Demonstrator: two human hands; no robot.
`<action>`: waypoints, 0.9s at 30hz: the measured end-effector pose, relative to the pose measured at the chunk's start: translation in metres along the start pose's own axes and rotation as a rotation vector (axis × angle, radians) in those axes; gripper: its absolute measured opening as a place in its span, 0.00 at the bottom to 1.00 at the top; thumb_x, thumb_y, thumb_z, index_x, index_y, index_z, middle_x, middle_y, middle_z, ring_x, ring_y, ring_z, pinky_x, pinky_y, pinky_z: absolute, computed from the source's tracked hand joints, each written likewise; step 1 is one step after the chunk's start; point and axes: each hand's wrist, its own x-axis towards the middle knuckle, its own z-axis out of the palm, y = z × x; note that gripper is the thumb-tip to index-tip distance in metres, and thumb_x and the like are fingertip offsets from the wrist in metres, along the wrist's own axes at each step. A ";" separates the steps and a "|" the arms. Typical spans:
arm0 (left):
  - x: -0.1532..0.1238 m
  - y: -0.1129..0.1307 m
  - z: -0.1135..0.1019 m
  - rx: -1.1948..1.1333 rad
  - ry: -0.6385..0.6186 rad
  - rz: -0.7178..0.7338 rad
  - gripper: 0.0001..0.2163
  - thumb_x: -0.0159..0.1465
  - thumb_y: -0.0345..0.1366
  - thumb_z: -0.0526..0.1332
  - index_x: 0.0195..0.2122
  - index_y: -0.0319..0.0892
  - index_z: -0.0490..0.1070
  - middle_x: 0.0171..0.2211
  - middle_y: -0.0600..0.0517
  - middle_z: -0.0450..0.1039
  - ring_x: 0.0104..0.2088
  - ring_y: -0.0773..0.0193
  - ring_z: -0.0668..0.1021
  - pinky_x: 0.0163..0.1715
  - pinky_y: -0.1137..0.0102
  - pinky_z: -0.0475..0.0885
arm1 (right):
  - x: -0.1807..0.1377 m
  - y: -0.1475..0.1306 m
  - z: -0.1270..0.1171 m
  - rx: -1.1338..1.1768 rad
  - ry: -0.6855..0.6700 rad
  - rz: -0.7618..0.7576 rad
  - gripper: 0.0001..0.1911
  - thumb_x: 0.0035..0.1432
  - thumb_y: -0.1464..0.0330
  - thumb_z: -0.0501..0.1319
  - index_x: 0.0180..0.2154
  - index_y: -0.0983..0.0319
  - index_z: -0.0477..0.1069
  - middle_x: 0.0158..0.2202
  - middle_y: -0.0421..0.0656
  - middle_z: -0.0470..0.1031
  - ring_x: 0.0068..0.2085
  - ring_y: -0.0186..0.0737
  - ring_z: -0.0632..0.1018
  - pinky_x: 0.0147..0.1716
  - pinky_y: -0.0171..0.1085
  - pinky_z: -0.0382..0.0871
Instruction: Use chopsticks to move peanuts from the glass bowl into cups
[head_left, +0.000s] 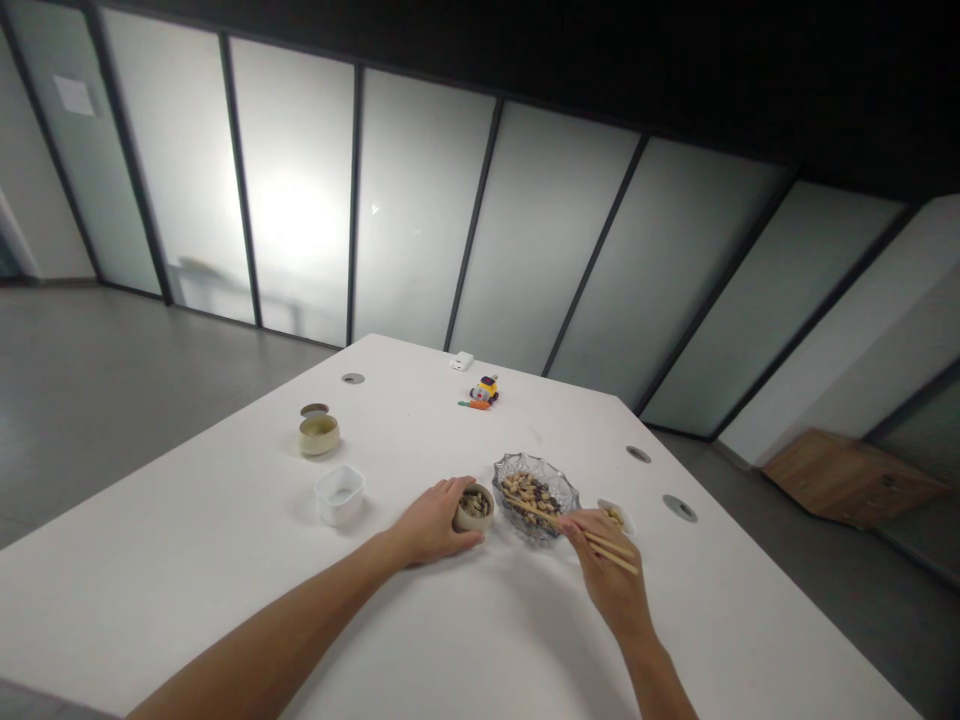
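My left hand (435, 520) is wrapped round a small beige cup (474, 520) standing on the white table. Dark striped seeds (474, 502) that look like sunflower seeds fill much of the cup. My right hand (609, 570) grips a pair of wooden chopsticks (551, 518), whose tips reach into a clear glass bowl (568, 488) just right of the cup. Mixed nuts (529, 492), pale and dark, lie in that bowl. What the chopstick tips touch is too small to tell. Partly behind my right hand sits a small white container (627, 516) with pale pieces inside.
To the left stand a white square tub (340, 495) and a yellow-green bowl (319, 436), with a round table grommet (315, 410) behind it. Farther back are a toy vehicle (486, 389), an orange carrot-like item (477, 405) and a white box (461, 361). Frosted glass panels (420, 200) rise beyond.
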 end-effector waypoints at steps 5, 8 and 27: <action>0.000 0.000 0.000 0.007 -0.018 -0.016 0.36 0.58 0.43 0.72 0.66 0.44 0.63 0.62 0.41 0.72 0.61 0.44 0.75 0.64 0.53 0.68 | 0.000 0.000 0.000 -0.025 0.000 0.016 0.18 0.68 0.52 0.63 0.32 0.57 0.82 0.33 0.45 0.82 0.36 0.45 0.81 0.39 0.43 0.77; 0.000 0.000 0.000 0.007 -0.016 -0.016 0.36 0.58 0.44 0.72 0.66 0.44 0.63 0.62 0.41 0.72 0.61 0.44 0.75 0.64 0.53 0.68 | 0.000 0.001 0.001 -0.031 -0.004 0.013 0.18 0.68 0.53 0.63 0.32 0.57 0.82 0.33 0.45 0.82 0.35 0.44 0.81 0.38 0.42 0.76; -0.001 -0.002 -0.001 0.002 -0.017 0.000 0.36 0.58 0.44 0.72 0.66 0.44 0.63 0.62 0.41 0.72 0.61 0.44 0.75 0.64 0.53 0.68 | -0.006 0.013 -0.003 0.172 0.189 0.183 0.20 0.66 0.49 0.64 0.36 0.58 0.81 0.39 0.47 0.82 0.40 0.49 0.83 0.47 0.52 0.80</action>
